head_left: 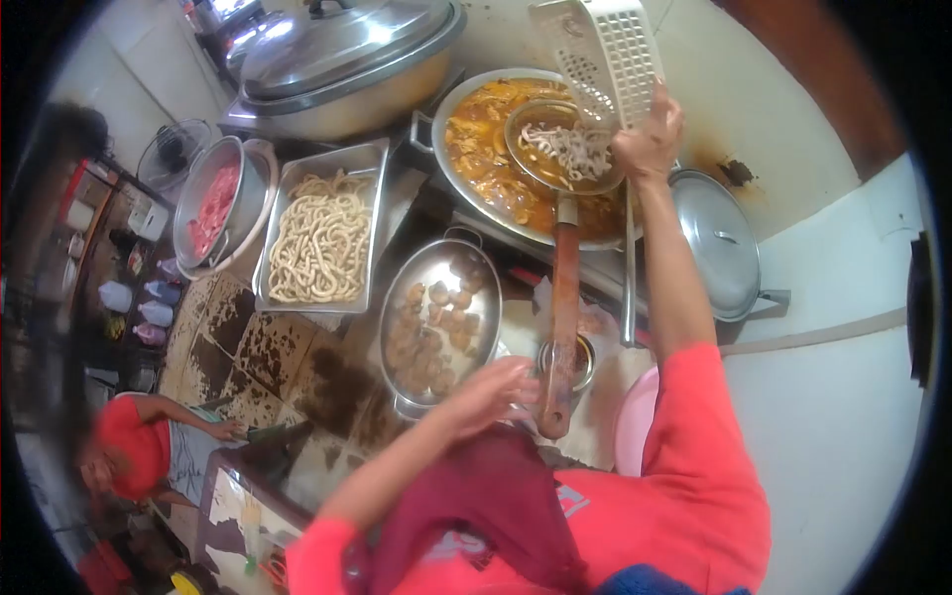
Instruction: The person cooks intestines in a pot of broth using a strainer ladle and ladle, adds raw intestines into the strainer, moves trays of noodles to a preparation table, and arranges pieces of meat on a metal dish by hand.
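Note:
My right hand (pixel 650 137) grips a white perforated plastic basket (pixel 627 61), tilted above a large pan of orange-brown stew (pixel 484 164). Below the basket, a round strainer (pixel 518 159) rests over the stew, holding pale, curled pieces of food (pixel 567 149). Its long wooden handle (pixel 563 317) points back toward my body. Just left of the handle's lower end is my left hand (pixel 491 395), fingers stretched out and slightly blurred, holding nothing. Whether the fingertips touch the handle I cannot tell. A long metal utensil handle (pixel 629 288) leans on the pan's right side.
An oval pan (pixel 395 327) with brown round pieces, a metal tray (pixel 375 198) of pale coils and a bowl (pixel 188 203) of red meat stand left. Behind is a big lidded pot (pixel 337 109); right, a metal lid (pixel 714 248). Another person (pixel 139 446) is lower left.

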Demonstrator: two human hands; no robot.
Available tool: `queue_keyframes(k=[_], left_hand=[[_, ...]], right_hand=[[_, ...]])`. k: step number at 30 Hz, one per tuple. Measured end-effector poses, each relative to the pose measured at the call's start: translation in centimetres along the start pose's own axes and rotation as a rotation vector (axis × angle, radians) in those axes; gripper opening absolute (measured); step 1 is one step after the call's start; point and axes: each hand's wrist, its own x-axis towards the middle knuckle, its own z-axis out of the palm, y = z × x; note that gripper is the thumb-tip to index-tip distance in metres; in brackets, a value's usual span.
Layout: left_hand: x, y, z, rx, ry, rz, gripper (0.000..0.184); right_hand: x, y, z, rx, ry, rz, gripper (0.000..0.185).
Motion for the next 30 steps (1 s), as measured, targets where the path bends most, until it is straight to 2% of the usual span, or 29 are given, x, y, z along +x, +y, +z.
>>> queue_keyframes(k=[2,6,9,12,14,15,16,18,21,27,30], left_hand=[[2.0,0.0,3.0,-0.26,-0.22,0.033,0.032],[2.5,-0.4,6.1,-0.128,-0.061,0.135,0.029],[1.8,0.6,5.8,-0.116,-0.042,0.117,0.03],[1.4,0.7,5.0,-0.102,-0.087,0.081,0.027],[0.9,0.4,4.3,-0.079,-0.125,0.066,0.026],[0.5,0.1,4.3,-0.11,-0.122,0.093,0.025],[2.3,-1.8,2.6,-0.148,-0.176,0.222,0.027],[-0.4,-1.4,1.1,-0.039,-0.053,0.181,0.034],[-2.6,-3.5,-3.1,0.11,0.132,0.325,0.036],[-12.2,-9.5,-9.5,-0.211,0.617,0.604,0.031],[-16.6,-14.1,-13.0,-0.498,0.86,0.722,0.026]], right_hand=[[0.1,-0.4,-0.2,-0.005,0.037,-0.072,0.083],[0.6,-0.4,-1.5,0.036,0.069,-0.187,0.082],[0.3,-0.7,-1.4,0.03,0.113,-0.114,0.081],[-0.1,-0.5,-1.0,0.082,0.039,-0.083,0.076],[-0.5,-0.4,-1.0,0.088,0.149,-0.12,0.07],[-1.1,2.2,0.8,-0.157,0.234,-0.263,0.068],[-1.4,3.6,2.0,-0.106,0.192,-0.256,0.066],[-2.1,5.1,3.4,-0.037,0.113,-0.229,0.064],[-1.0,7.0,5.7,0.08,0.003,-0.128,0.061],[1.1,10.4,5.0,0.326,-0.206,0.154,0.055],[2.9,10.9,3.5,0.683,-0.273,0.408,0.052]])
